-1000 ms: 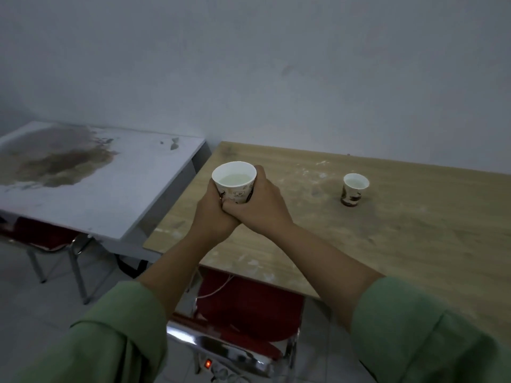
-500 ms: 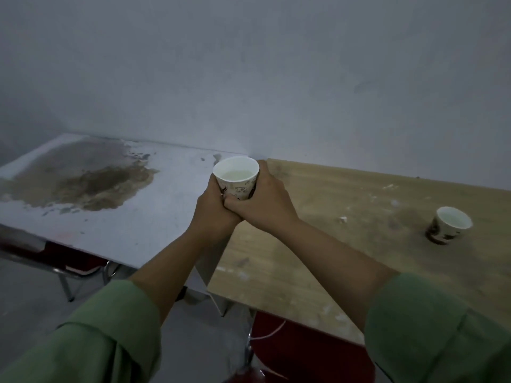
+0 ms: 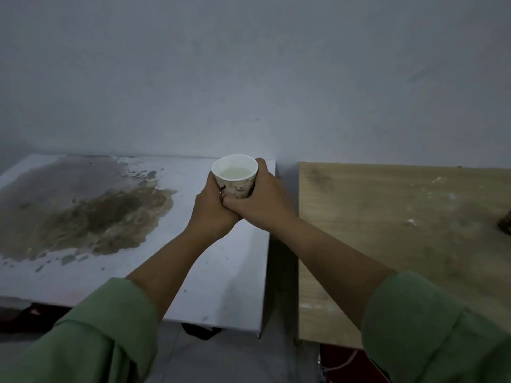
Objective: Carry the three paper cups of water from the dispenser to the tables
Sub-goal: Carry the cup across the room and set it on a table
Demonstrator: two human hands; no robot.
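I hold a white paper cup with small printed drawings, filled with water, upright above the right part of the white table. My left hand wraps its left side and my right hand wraps its right side, fingers meeting under the cup. To the right stands the wooden table. A dark shape at that table's far right edge is cut off by the frame.
A large brown stain covers the left half of the white table. A narrow gap separates the two tables. A plain grey wall rises behind both. Something red shows under the wooden table.
The view has swung left: the white table now fills the left and middle, and the second cup on the wooden table has slid out at the right edge. My grip on the cup is unchanged.
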